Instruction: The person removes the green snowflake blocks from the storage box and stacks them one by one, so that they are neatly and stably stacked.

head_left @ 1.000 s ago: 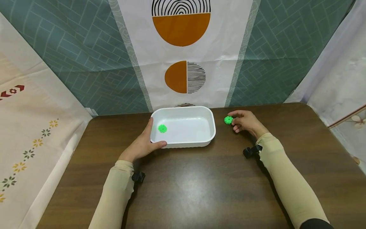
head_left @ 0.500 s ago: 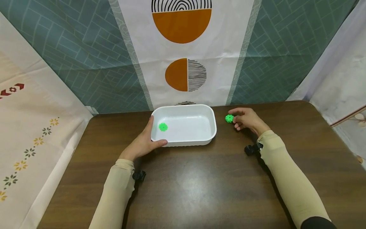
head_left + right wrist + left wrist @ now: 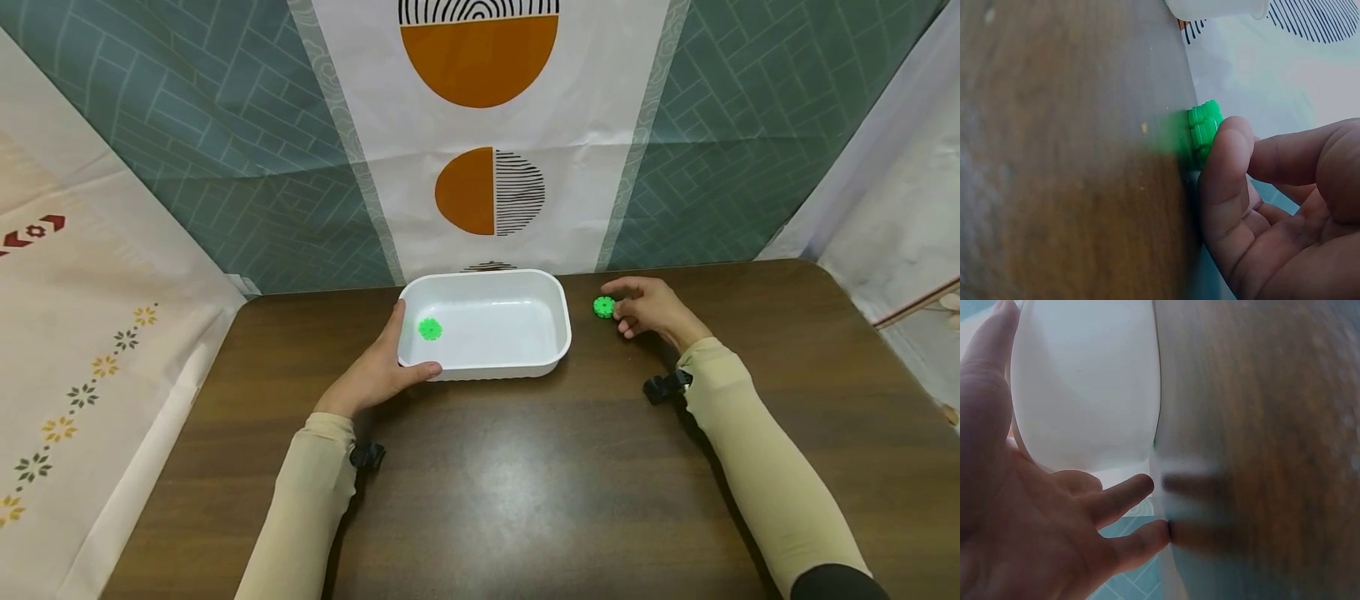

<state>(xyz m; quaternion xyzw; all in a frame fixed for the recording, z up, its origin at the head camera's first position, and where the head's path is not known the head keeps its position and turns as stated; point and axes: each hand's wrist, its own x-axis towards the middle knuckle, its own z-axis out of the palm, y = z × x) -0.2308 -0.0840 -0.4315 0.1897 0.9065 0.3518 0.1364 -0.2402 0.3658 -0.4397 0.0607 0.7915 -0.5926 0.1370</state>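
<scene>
My left hand (image 3: 375, 371) holds the left end of a white plastic tray (image 3: 558, 329), thumb along its near side and fingers round its left side. In the left wrist view the tray wall (image 3: 1088, 381) stands beside the thumb, and the lower fingers spread towards the tabletop. A flat green flower-shaped disc (image 3: 430, 329) lies inside the tray, towards the left. Right of the tray, my right hand (image 3: 651, 312) pinches a small stack of green notched discs (image 3: 603, 307) at the table surface. The right wrist view shows the stacked discs (image 3: 1205, 128) edge-on, partly hidden by the fingertips.
The brown wooden table (image 3: 495, 483) reaches back to a patterned cloth backdrop (image 3: 300, 225). Light cloths (image 3: 97, 317) hang at both sides. Each wrist wears a small black camera mount, such as the right mount (image 3: 663, 387).
The whole scene shifts slightly up in the head view. Both hands keep their places at the tray and the green discs.
</scene>
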